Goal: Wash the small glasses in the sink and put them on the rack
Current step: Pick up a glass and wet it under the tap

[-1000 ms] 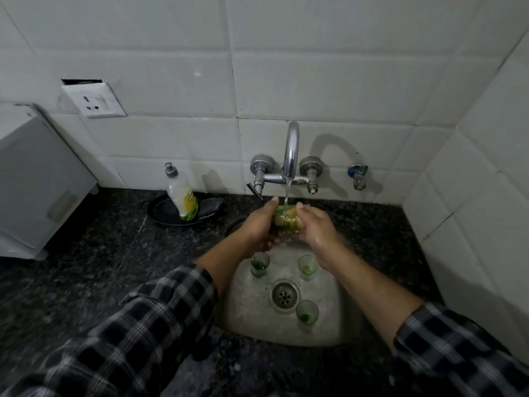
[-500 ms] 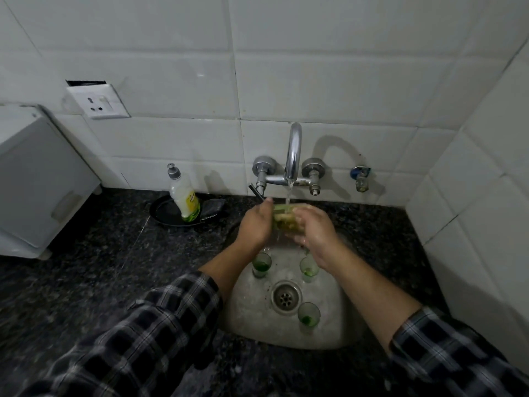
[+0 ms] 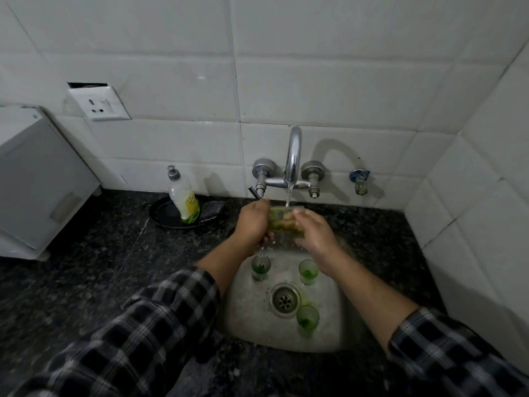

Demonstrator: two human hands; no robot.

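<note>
I'm holding a glass (image 3: 282, 223) under the running tap (image 3: 293, 156).
Left grip (image 3: 252, 222) and right grip (image 3: 315, 233) are both curling round it.

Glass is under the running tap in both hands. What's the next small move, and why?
Probably turn the held glass a little further under the water stream: it looks green-tinted between the left hand and right hand, so rinsing seems unfinished. Three other glasses with green dregs wait in the sink; no rack is in view.
</note>
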